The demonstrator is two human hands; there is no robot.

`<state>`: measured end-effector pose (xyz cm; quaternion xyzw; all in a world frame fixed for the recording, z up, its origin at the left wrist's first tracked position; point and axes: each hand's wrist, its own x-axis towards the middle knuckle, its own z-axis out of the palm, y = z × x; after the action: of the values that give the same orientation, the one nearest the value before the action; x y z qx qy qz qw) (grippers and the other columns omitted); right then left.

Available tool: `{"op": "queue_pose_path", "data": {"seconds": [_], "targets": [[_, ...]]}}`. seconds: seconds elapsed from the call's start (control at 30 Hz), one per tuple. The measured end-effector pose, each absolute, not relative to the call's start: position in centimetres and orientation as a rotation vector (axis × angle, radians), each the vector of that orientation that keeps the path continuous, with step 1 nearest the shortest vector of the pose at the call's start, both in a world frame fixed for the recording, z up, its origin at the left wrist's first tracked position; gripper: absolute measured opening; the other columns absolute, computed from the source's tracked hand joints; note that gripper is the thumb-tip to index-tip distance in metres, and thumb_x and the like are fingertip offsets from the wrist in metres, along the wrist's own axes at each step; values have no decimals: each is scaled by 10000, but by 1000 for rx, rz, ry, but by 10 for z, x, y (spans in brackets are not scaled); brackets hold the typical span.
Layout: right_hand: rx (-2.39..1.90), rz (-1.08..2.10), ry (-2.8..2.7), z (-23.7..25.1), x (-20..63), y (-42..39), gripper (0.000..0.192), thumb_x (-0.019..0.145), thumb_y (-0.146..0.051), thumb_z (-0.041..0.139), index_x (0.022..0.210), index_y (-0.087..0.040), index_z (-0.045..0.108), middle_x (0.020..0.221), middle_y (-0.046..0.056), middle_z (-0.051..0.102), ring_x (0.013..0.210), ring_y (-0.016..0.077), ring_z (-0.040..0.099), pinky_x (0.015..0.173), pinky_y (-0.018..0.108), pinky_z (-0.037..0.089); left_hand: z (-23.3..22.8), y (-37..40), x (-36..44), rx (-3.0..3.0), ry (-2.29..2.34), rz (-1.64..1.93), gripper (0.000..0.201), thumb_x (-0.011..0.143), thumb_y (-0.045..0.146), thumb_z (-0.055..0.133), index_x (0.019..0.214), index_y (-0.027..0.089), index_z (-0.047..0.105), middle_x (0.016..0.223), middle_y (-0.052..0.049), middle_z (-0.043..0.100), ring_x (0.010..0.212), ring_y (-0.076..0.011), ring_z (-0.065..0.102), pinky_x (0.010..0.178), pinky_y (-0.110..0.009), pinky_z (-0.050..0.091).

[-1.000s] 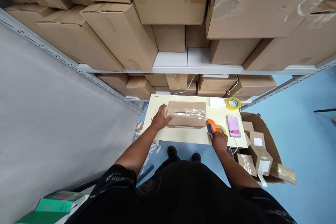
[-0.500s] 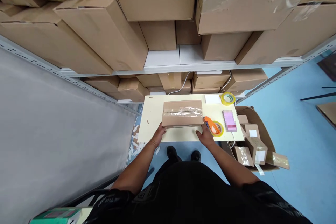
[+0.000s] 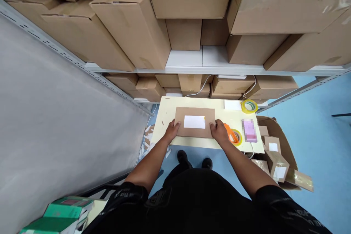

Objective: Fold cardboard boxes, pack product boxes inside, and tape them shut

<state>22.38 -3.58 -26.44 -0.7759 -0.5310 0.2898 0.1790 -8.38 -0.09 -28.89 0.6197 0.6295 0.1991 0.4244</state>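
A brown cardboard box (image 3: 181,117) is between my hands over the pale yellow table (image 3: 164,111), its face with a white label (image 3: 194,121) turned up toward me. My left hand (image 3: 172,131) grips the box's left side, thumb on the upper face. On the right side my right hand (image 3: 219,131) holds it the same way, fingers wrapped around the edge. Just beside my right hand lies an orange tape dispenser (image 3: 231,134), partly over a roll of yellow tape (image 3: 239,138). Whether the box's underside touches the table is hidden.
Another tape roll (image 3: 249,106) and a white stack of labels (image 3: 232,105) lie at the table's back right, near a pixelated pink object (image 3: 249,130). A large open carton (image 3: 287,146) of small boxes stands right. Shelves (image 3: 192,69) of cartons rise behind; a grey wall (image 3: 68,109) is left.
The box has been turned over: its taped face was up, and now the labelled face is. Both hands have shifted up along its sides, with thumbs on top. My view has swung slightly left.
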Motion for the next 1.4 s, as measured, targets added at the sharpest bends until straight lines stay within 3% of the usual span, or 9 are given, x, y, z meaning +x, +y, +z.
{"op": "queue_pose_path", "data": {"seconds": [0.17,0.23,0.33,0.5,0.67,0.8,0.93,1.13,1.4], "targets": [[-2165,657,-1588,-273,257,-69,433,1053,-484,340,1087,-204,669,1072,131,712,1021,283,629,875,370,452,-281,-7,-86,1285,1649,623,671,1008,621,454,1483,154,539,1465,-196,616,1313,-336,628,1135,-519,488],[-2384,372,-1632,-284,276,-94,406,1004,-496,477,1088,-156,684,1119,196,700,1113,343,602,948,434,420,-270,-16,-93,1318,1729,695,644,999,581,486,1476,150,527,1504,-207,560,1336,-333,602,1151,-520,477],[-2582,412,-1784,-308,293,-123,399,940,-493,639,1106,-135,701,1187,234,691,1200,400,571,983,503,384,-249,-32,-102,1510,1755,840,506,986,508,526,1381,198,586,1427,-167,573,1315,-305,593,1131,-487,503],[-2508,440,-1821,-333,304,-131,247,965,-299,572,1106,-136,693,1207,236,705,1214,390,562,1031,519,375,-198,-53,-85,1818,1607,774,300,992,415,514,1193,268,683,1256,-103,653,1250,-287,613,1143,-482,505],[-2111,530,-1632,-301,312,-143,292,977,-436,552,1060,-180,664,1063,191,706,1087,363,584,973,478,483,-156,-34,-21,1946,1260,611,296,995,445,533,1110,263,737,1159,-98,699,1177,-288,649,1075,-471,548],[-1827,607,-1573,-252,301,-168,331,1004,-536,552,1039,-223,653,1012,134,683,1019,329,606,915,467,528,-139,1,39,1857,1076,522,378,946,463,620,1211,219,735,1238,-102,693,1099,-256,684,966,-402,584],[-1624,681,-1562,-219,284,-184,287,1014,-507,593,1059,-233,663,1016,110,686,1008,304,628,894,446,545,-131,26,80,1763,884,348,481,914,482,685,1279,172,723,1301,-119,704,1126,-247,688,978,-363,554],[-1527,766,-1503,-212,282,-204,221,1014,-452,620,1096,-254,675,1041,92,692,1024,295,643,906,425,550,-128,25,105,1629,804,114,363,884,500,703,962,154,781,1023,-77,798,997,-227,715,913,-325,533],[-1525,829,-1444,-217,296,-227,220,988,-405,660,1136,-244,687,1143,102,710,1107,295,631,971,418,520,-109,7,118,1652,738,-5,410,860,551,720,991,169,787,1016,-58,795,993,-231,707,874,-309,509]]}}
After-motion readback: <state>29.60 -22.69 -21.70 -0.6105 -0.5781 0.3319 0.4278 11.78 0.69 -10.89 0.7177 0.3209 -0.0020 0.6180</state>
